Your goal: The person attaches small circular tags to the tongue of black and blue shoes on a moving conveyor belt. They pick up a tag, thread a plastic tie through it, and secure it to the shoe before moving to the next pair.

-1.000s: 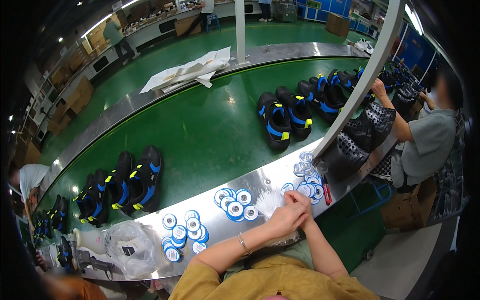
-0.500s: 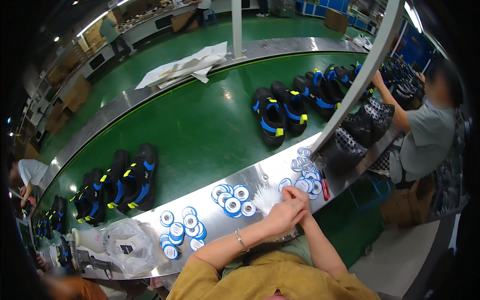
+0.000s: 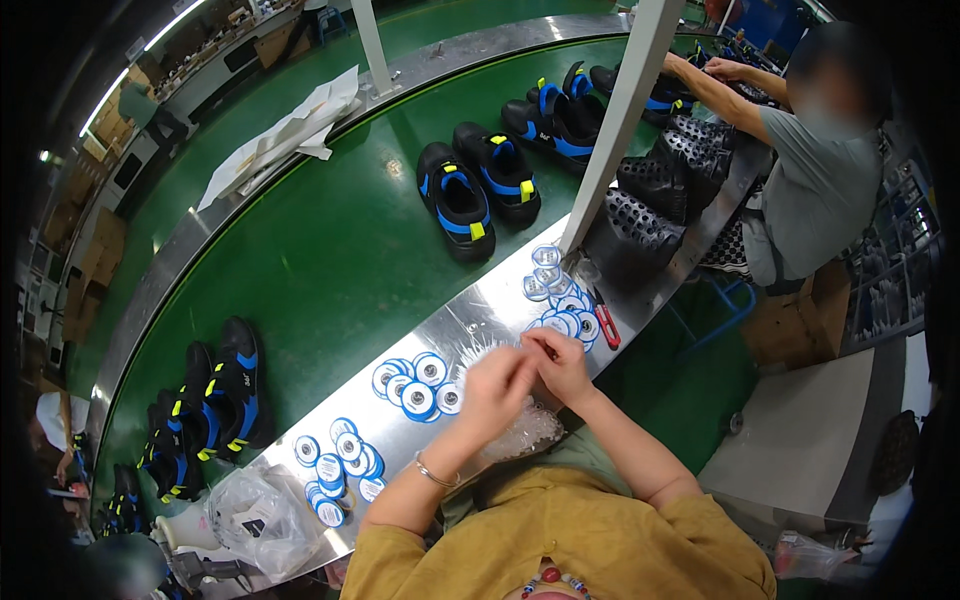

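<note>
Both hands meet over the steel worktop (image 3: 470, 320): L hand (image 3: 495, 392) and R hand (image 3: 560, 362) pinch sth small btwn fingertips, can't tell what. Clear plastic bundle (image 3: 525, 432) lies just under them, round blue-white tags (image 3: 415, 385) beside. Looks mid-separating; next needs a fine pinch.

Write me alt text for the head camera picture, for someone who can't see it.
A person's left hand and right hand meet over a metal ledge strewn with small round blue-and-white tags, above clear plastic bits. Beyond, black-and-blue shoes ride a green conveyor belt; a co-worker stands at right.
</note>
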Demonstrator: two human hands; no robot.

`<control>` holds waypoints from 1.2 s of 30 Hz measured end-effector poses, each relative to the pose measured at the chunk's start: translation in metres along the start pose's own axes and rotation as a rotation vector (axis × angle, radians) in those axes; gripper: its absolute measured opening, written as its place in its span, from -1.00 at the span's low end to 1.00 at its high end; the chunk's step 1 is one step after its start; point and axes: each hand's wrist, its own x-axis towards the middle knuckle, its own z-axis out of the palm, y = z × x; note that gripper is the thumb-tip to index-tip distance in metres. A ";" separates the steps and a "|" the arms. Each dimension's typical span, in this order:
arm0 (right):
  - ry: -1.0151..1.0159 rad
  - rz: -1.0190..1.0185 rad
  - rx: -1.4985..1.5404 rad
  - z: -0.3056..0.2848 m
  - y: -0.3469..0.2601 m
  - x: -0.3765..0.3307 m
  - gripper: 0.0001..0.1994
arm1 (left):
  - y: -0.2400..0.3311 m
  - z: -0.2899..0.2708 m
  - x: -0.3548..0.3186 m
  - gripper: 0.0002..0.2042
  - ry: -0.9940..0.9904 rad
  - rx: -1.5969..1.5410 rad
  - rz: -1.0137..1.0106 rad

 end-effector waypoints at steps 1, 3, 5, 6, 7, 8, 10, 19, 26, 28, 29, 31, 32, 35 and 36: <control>-0.004 -0.011 0.014 -0.003 -0.011 0.007 -0.92 | 0.000 -0.006 0.006 -0.92 0.074 -0.018 -0.039; -0.008 -0.038 0.044 -0.007 -0.033 0.027 -0.92 | -0.011 -0.013 0.017 -0.93 0.189 -0.123 -0.118; -0.018 -0.057 0.001 -0.009 -0.041 0.049 -0.92 | -0.019 -0.023 0.034 -0.91 0.219 -0.107 -0.197; -0.033 -0.061 -0.036 -0.010 -0.042 0.062 -0.92 | -0.028 -0.026 0.043 -0.90 0.238 -0.128 -0.215; -0.046 -0.065 -0.074 -0.010 -0.041 0.075 -0.92 | -0.040 -0.027 0.053 -0.88 0.256 -0.149 -0.234; -0.056 -0.054 -0.113 -0.011 -0.038 0.089 -0.93 | -0.051 -0.026 0.064 -0.87 0.269 -0.169 -0.249; -0.086 -0.034 -0.191 -0.009 -0.027 0.115 -0.93 | -0.067 -0.026 0.083 -0.84 0.290 -0.170 -0.289; -0.072 -0.196 -0.429 0.002 0.024 0.154 -0.92 | -0.115 -0.011 0.130 -0.81 0.357 -0.510 -0.608; -0.092 -0.319 -0.563 0.005 0.035 0.165 -0.93 | -0.130 -0.016 0.126 -0.85 0.339 -0.730 -0.697; -0.132 -0.321 -0.594 0.009 0.035 0.167 -0.95 | -0.129 -0.017 0.125 -0.87 0.339 -0.754 -0.709; -0.149 -0.323 -0.611 0.011 0.034 0.168 -0.96 | -0.129 -0.017 0.125 -0.87 0.340 -0.749 -0.708; -0.187 -0.349 -0.656 0.015 0.033 0.169 -0.95 | -0.128 -0.018 0.124 -0.86 0.339 -0.740 -0.707; -0.207 -0.363 -0.677 0.018 0.033 0.170 -0.95 | -0.128 -0.019 0.123 -0.86 0.342 -0.747 -0.709; -0.225 -0.390 -0.661 0.021 0.032 0.172 -0.92 | -0.128 -0.020 0.122 -0.85 0.348 -0.756 -0.713; -0.222 -0.388 -0.666 0.022 0.031 0.172 -0.92 | -0.128 -0.019 0.122 -0.85 0.350 -0.753 -0.713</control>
